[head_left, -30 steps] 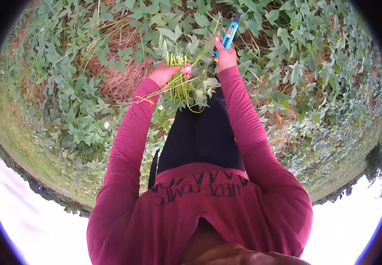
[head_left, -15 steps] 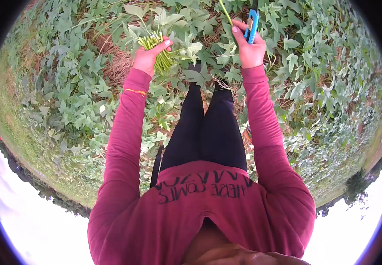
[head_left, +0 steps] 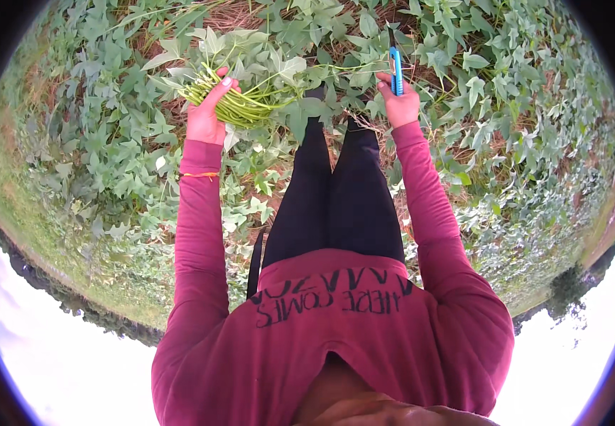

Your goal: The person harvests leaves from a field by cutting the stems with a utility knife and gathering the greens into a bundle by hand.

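The 2 hands are apart in the upper half of the frame, and both are grasping something. At upper left of centre, the left hand clasps a bundle of green stems, its thumb laid over them. The stems fan out toward the centre, and broad green leaves spread just above them. At upper right of centre, the right hand grips a blue cutter knife, held nearly upright with its dark end pointing to the top edge. Whether the thin vine running toward this hand touches it, I cannot tell.

An orange band circles the left maroon sleeve. Black trousers fill the middle of the frame, above a maroon shirt with dark lettering. Leafy vines cover the ground on both sides, with brown straw showing at the top. Pale sky shows in the 2 lower corners.
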`<state>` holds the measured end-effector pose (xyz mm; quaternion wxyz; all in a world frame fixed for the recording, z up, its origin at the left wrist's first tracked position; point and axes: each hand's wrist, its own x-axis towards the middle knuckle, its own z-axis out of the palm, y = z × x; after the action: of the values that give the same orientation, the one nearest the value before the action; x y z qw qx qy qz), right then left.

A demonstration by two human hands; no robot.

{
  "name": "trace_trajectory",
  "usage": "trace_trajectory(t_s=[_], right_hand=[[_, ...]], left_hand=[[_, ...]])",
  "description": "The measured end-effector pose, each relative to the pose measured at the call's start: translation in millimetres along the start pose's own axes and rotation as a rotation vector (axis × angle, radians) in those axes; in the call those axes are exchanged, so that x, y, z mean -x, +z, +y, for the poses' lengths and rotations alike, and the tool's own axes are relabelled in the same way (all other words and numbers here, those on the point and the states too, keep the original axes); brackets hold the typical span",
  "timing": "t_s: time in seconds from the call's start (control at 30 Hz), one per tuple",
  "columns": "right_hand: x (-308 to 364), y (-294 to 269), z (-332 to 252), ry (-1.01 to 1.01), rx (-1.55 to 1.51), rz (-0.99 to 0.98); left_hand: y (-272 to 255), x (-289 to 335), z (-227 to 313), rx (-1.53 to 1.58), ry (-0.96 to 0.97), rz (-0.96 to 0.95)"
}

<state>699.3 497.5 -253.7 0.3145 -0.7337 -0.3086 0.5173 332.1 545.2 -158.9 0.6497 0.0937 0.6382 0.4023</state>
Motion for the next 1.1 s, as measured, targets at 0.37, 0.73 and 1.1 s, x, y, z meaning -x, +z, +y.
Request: trace_trajectory(t_s=[0.37,0.73,1.1], right_hand=[[-81.6,133.1,32.5,-0.285,0.456,-0.992],[-34.6,22.5,9.6,0.006,-0.02,0.053],[67.7,118.4,-33.1,0.026,-0.235,-0.355]], left_hand=[[-30.4,32.4,29.6,0.104,-0.083,-0.018],[-123.1,17.8,15.5,-0.183,0.166,0.506],[29.7,18.4,-49.3,0.313,-0.127,-0.051]])
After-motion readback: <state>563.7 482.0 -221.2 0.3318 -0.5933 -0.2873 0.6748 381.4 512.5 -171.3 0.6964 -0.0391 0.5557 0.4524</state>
